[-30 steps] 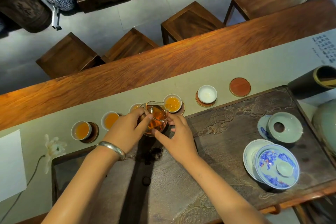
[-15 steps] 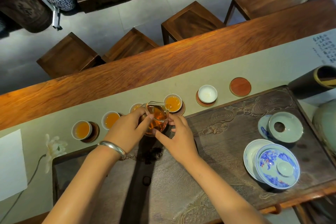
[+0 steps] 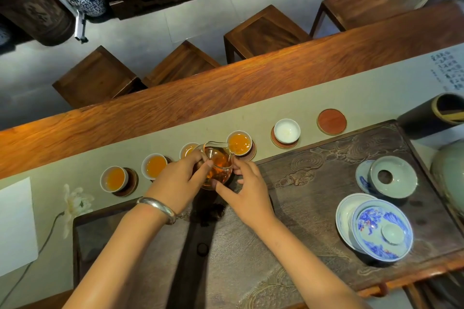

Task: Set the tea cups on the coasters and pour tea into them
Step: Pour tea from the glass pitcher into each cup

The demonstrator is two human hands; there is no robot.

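Unmoved, both hands (image 3: 180, 180) cradle glass pitcher (image 3: 217, 167).

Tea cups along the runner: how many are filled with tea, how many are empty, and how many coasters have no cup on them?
Cups with tea: 4
Empty cups: 1, the white cup
Bare coasters: 1, the red coaster
Total: 5 cups and 1 bare coaster, 6 things.
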